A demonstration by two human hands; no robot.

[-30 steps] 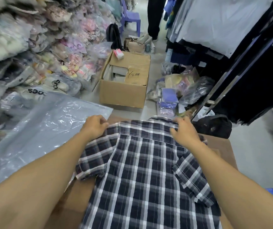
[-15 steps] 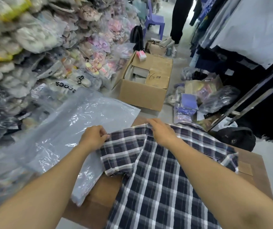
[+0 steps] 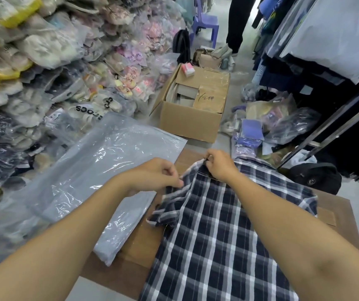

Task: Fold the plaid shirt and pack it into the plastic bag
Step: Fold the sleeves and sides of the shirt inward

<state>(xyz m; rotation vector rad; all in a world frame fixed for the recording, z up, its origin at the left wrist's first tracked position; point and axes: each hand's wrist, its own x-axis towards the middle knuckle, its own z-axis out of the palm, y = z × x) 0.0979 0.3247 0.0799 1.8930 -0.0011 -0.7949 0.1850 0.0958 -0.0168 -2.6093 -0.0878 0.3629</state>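
Folding stage: left hand [image 3: 157,174] pinches plaid shirt [image 3: 217,231] sleeve edge, right hand [image 3: 218,165] grips shoulder seam (likely setting the fold line). Shirt lies on worktop [image 3: 130,270]; plastic bag [image 3: 91,181] flat just beside it, ready for packing.

We note a navy-and-white plaid cotton shirt [image 3: 217,235] lying spread on brown cardboard, its left sleeve bunched. A clear, crinkled plastic bag [image 3: 83,181] lies flat just beside it, leftward.
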